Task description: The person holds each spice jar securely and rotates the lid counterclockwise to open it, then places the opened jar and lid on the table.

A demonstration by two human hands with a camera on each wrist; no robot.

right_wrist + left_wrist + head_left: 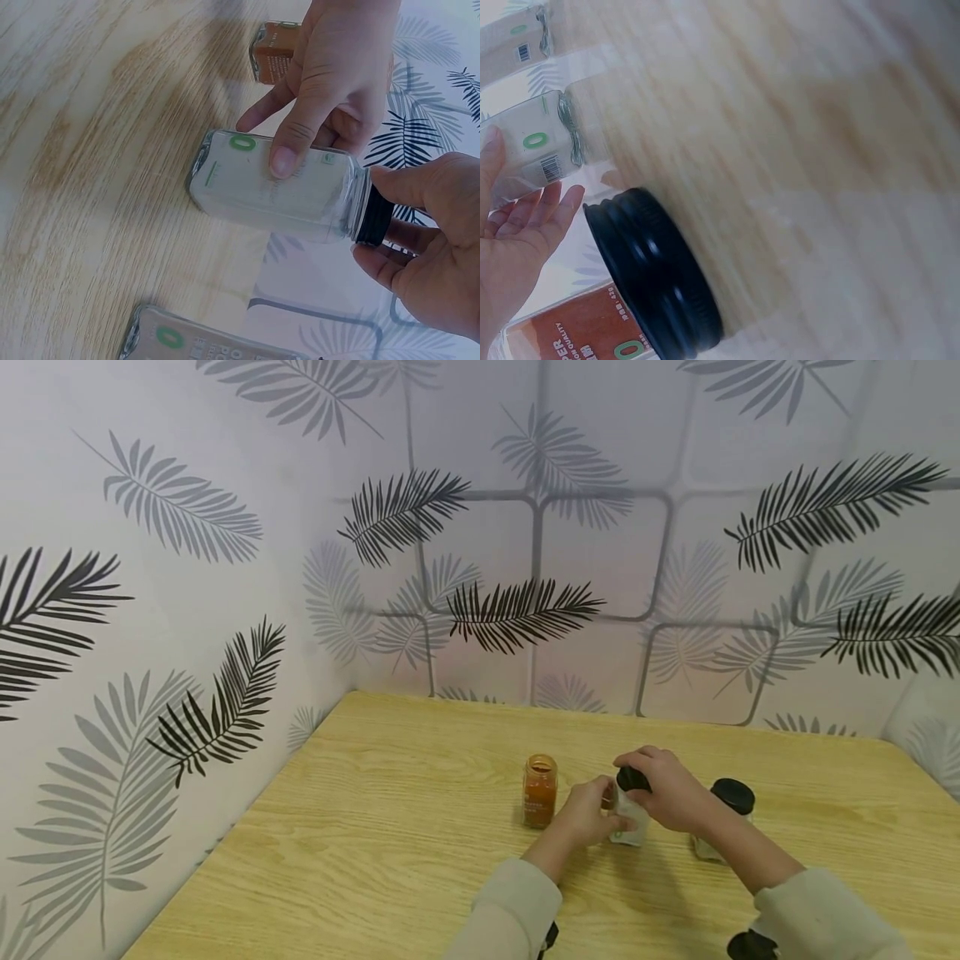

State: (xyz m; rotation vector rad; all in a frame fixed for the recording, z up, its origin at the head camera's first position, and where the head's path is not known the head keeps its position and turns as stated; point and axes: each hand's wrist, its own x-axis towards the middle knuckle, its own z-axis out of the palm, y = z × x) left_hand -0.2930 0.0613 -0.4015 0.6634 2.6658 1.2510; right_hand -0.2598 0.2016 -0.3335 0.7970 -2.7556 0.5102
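Observation:
A square glass jar of white powder (262,184) stands on the table between my hands. My left hand (585,814) holds its body, thumb across the front in the right wrist view. From above, my right hand (663,785) grips the black lid (375,217) at the jar's mouth with thumb and fingers. Left of them stands a lidless jar of orange-brown powder (540,793). Its label is partly readable in the left wrist view, where a loose black lid (656,274) appears close to the camera, overlapping that jar. The head view does not clearly show this lid.
To the right, beside my right forearm, stands another glass jar (705,847) with a black lid (732,795) on. The wooden table (360,827) meets a leaf-patterned wall (480,552) at the back and left.

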